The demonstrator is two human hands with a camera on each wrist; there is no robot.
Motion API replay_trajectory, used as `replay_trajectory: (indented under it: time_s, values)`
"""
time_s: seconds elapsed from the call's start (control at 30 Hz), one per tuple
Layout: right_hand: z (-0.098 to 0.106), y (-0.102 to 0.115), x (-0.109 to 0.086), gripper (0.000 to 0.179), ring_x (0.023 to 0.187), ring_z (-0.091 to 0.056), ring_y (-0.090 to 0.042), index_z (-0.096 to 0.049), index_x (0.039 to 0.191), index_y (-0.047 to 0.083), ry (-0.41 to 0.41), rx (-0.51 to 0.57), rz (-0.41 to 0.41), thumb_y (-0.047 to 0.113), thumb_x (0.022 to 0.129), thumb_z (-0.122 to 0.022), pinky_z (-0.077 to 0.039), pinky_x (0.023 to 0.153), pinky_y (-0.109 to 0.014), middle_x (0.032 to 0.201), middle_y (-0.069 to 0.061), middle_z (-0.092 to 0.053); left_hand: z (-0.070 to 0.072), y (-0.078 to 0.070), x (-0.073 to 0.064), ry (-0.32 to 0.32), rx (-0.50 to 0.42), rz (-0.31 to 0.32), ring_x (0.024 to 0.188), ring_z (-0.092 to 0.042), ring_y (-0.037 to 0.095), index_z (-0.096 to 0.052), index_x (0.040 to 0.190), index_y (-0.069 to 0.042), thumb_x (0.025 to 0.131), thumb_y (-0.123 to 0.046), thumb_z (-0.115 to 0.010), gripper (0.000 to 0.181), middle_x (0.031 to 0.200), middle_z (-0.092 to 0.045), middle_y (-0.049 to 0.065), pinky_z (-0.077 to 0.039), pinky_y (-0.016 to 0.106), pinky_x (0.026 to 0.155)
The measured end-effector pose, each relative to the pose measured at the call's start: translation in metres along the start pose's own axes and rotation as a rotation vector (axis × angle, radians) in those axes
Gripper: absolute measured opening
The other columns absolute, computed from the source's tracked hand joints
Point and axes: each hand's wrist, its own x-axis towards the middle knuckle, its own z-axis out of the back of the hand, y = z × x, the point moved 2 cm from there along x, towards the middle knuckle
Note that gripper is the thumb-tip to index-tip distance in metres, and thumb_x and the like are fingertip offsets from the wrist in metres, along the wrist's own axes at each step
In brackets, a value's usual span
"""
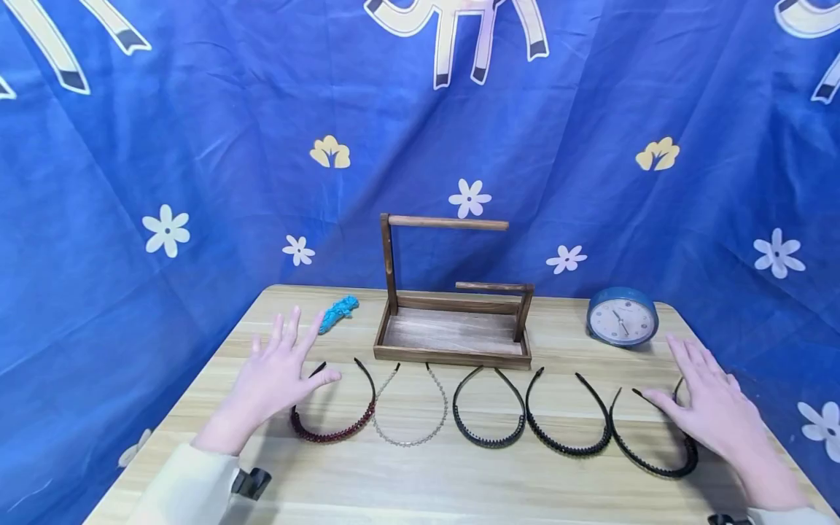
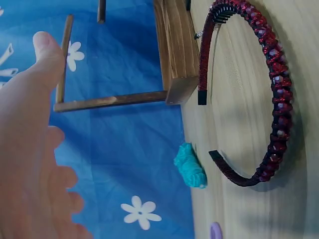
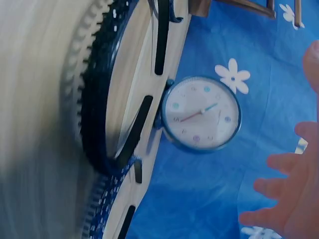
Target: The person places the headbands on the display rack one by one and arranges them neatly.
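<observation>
My left hand (image 1: 272, 379), fingers spread and holding nothing, hovers by a dark red beaded headband (image 1: 333, 436). That same headband (image 2: 280, 107) shows its faceted red beads in the left wrist view. On the other side, my right hand (image 1: 718, 415) is spread over the rightmost black headband (image 1: 656, 470), partly covering it. Between the hands lie a clear beaded headband (image 1: 443, 415), a dark toothed headband (image 1: 488, 441) and another black headband (image 1: 567, 450). Behind this row stands a brown wooden stand (image 1: 453, 357) with a tray base and two horizontal bars.
A blue round clock (image 1: 622, 321) stands at the back right of the table (image 1: 420, 488). Toward the back left lies a bright blue bundle (image 1: 339, 313). Blue patterned cloth (image 1: 249, 182) hangs behind and along both sides.
</observation>
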Motion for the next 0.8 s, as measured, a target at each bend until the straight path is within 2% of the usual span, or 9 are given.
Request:
replay_trajectory:
  time_s: [0.13, 0.23, 0.3, 0.37, 0.43, 0.47, 0.6, 0.73, 0.8]
  values:
    - [0.01, -0.011, -0.005, 0.092, 0.119, -0.029, -0.058, -0.005, 0.151, 0.023, 0.017, 0.055, -0.068, 0.047, 0.084, -0.063, -0.029, 0.078, -0.077, 0.149, -0.024, -0.019, -0.002, 0.003, 0.004, 0.048, -0.111, 0.015, 0.134, -0.003, 0.049, 0.002, 0.15, -0.024, 0.078, -0.073, -0.047, 0.099, 0.151, -0.001, 0.026, -0.009, 0.075, 0.1]
    - [0.017, -0.021, -0.011, 0.084, 0.106, -0.035, -0.064, -0.007, 0.15, 0.024, 0.012, 0.138, -0.123, 0.039, 0.088, -0.061, -0.032, 0.07, -0.076, 0.144, -0.028, -0.026, -0.004, 0.004, 0.007, 0.083, -0.222, 0.023, 0.134, -0.002, 0.049, 0.003, 0.15, -0.022, 0.077, -0.072, -0.051, 0.103, 0.15, 0.0, 0.027, -0.008, 0.074, 0.101]
    - [0.02, -0.029, -0.016, 0.076, 0.125, -0.035, -0.046, -0.012, 0.15, 0.024, -0.022, 0.212, -0.136, 0.032, 0.091, -0.059, -0.037, 0.092, -0.064, 0.149, -0.012, -0.027, -0.006, 0.005, 0.011, 0.098, -0.298, 0.023, 0.134, -0.003, 0.049, 0.002, 0.15, -0.02, 0.076, -0.07, -0.055, 0.106, 0.15, 0.0, 0.028, -0.008, 0.074, 0.1]
    - [0.023, -0.036, -0.022, 0.068, 0.132, -0.032, -0.013, -0.02, 0.149, 0.022, -0.07, 0.307, -0.128, 0.023, 0.093, -0.057, -0.035, 0.106, -0.033, 0.146, 0.012, -0.032, -0.008, 0.006, 0.014, 0.101, -0.351, 0.015, 0.134, -0.008, 0.049, 0.001, 0.15, -0.017, 0.075, -0.069, -0.058, 0.108, 0.15, -0.003, 0.029, -0.01, 0.074, 0.1]
    - [0.025, -0.044, -0.025, 0.062, 0.118, -0.029, 0.016, -0.028, 0.147, 0.02, -0.116, 0.361, -0.11, 0.018, 0.093, -0.057, -0.028, 0.095, -0.004, 0.132, 0.032, -0.034, -0.009, 0.006, 0.018, 0.096, -0.393, 0.003, 0.132, -0.017, 0.049, -0.002, 0.15, -0.016, 0.074, -0.067, -0.06, 0.109, 0.15, -0.007, 0.028, -0.015, 0.073, 0.1]
    - [0.025, -0.047, -0.027, 0.058, 0.108, -0.028, 0.025, -0.032, 0.145, 0.018, -0.135, 0.383, -0.107, 0.016, 0.093, -0.057, -0.025, 0.085, 0.005, 0.124, 0.039, -0.035, -0.009, 0.006, 0.02, 0.091, -0.405, -0.002, 0.13, -0.021, 0.049, -0.004, 0.15, -0.016, 0.074, -0.067, -0.061, 0.108, 0.15, -0.009, 0.026, -0.018, 0.073, 0.099]
    - [0.029, -0.061, -0.034, 0.046, 0.096, -0.04, 0.025, -0.044, 0.138, 0.01, -0.154, 0.472, -0.129, 0.013, 0.093, -0.057, -0.031, 0.07, 0.005, 0.11, 0.037, -0.048, -0.011, 0.005, 0.026, 0.077, -0.466, -0.023, 0.116, -0.046, 0.046, -0.012, 0.15, -0.017, 0.075, -0.062, -0.063, 0.101, 0.148, -0.022, 0.022, -0.033, 0.066, 0.097]
    - [0.027, -0.077, -0.042, 0.036, 0.095, -0.043, 0.024, -0.051, 0.13, 0.007, -0.175, 0.535, -0.149, 0.009, 0.094, -0.053, -0.033, 0.072, 0.004, 0.102, 0.036, -0.052, -0.016, 0.005, 0.035, 0.091, -0.55, 0.011, 0.114, -0.049, 0.043, -0.022, 0.148, -0.014, 0.077, -0.057, -0.065, 0.094, 0.145, -0.03, 0.023, -0.038, 0.061, 0.097]
    - [0.025, -0.084, -0.046, 0.033, 0.093, -0.044, 0.024, -0.055, 0.126, 0.012, -0.197, 0.553, -0.152, 0.006, 0.094, -0.053, -0.034, 0.072, 0.005, 0.099, 0.037, -0.053, -0.02, 0.005, 0.041, 0.099, -0.623, 0.034, 0.121, -0.042, 0.044, -0.027, 0.146, -0.008, 0.079, -0.052, -0.067, 0.09, 0.143, -0.033, 0.024, -0.038, 0.059, 0.099]
